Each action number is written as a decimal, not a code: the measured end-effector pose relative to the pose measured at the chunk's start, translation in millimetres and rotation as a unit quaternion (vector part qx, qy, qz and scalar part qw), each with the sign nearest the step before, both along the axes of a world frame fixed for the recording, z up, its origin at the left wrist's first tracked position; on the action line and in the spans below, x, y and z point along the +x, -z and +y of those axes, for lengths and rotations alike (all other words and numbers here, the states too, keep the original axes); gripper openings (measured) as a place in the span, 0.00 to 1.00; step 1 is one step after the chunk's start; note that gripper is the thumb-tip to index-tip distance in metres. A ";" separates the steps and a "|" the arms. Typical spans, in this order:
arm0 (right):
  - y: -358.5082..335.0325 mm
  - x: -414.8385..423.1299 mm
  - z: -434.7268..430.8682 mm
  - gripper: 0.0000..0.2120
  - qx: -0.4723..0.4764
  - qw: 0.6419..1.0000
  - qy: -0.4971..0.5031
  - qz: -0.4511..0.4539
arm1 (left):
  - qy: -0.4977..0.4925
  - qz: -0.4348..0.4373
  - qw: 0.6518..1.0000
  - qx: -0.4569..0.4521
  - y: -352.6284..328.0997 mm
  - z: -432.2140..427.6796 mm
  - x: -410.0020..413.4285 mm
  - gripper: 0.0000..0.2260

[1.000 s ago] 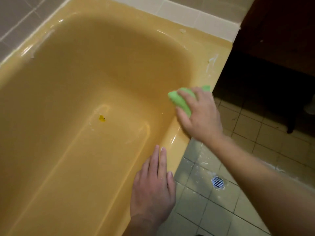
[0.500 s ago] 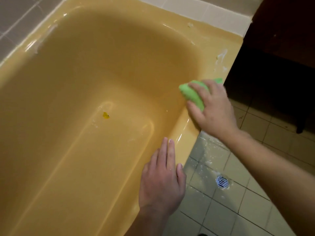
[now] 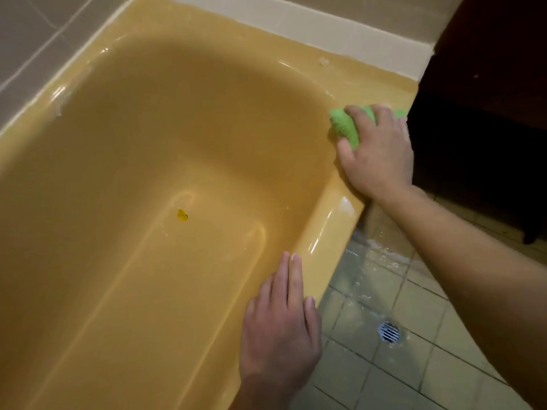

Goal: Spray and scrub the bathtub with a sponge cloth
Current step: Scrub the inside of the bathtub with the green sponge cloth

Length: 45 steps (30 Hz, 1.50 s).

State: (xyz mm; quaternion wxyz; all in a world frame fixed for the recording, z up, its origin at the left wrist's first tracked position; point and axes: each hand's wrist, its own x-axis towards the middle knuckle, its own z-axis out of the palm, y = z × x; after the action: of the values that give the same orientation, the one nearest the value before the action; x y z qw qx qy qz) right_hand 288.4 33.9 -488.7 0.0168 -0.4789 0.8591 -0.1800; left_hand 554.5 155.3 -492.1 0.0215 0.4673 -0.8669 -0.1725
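Note:
A yellow bathtub [image 3: 328, 220] fills the left and middle of the head view. On its near rim, close to the far corner, my right hand [image 3: 376, 152] grips a green sponge cloth [image 3: 344, 125] and presses it against the rim. My fingers cover most of the cloth. Lower down the same rim, my left hand [image 3: 281, 324] lies flat with straight fingers and holds nothing. A small dark yellow spot [image 3: 182, 215] sits on the tub floor. No spray bottle is in view.
Grey wall tiles [image 3: 35, 39] border the tub at left and back. To the right lies a wet tiled floor [image 3: 414, 350] with a round metal drain [image 3: 388, 331]. A dark wooden cabinet [image 3: 488, 113] stands beside the tub's far corner.
My right hand has slid the green cloth along the rim toward the far corner. The left hand stays flat on the rim.

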 end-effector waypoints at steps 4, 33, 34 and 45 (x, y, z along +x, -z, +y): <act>-6.3 -32.4 -27.9 0.29 0.010 0.999 0.043 -0.029 | 0.001 0.001 1.000 -0.008 3.9 -2.2 -7.9 0.28; 7.3 -62.1 -87.6 0.28 -0.009 0.949 0.313 -0.041 | -0.007 -0.009 1.000 -0.003 3.4 -41.5 -75.5 0.27; 5.9 -58.6 -83.5 0.28 -0.006 0.951 0.307 -0.042 | -0.007 -0.009 1.000 -0.005 3.7 -42.5 -77.3 0.27; 8.6 -58.6 -24.2 0.27 -0.038 0.999 0.012 0.000 | -0.010 -0.006 1.000 -0.007 9.1 -59.1 -100.9 0.28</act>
State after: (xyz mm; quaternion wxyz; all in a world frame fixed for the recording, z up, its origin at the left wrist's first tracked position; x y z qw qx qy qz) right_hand 229.8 9.6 -497.3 -0.0039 -0.4688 0.8574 -0.2125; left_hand 453.6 96.2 -501.1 0.0211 0.4767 -0.8634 -0.1639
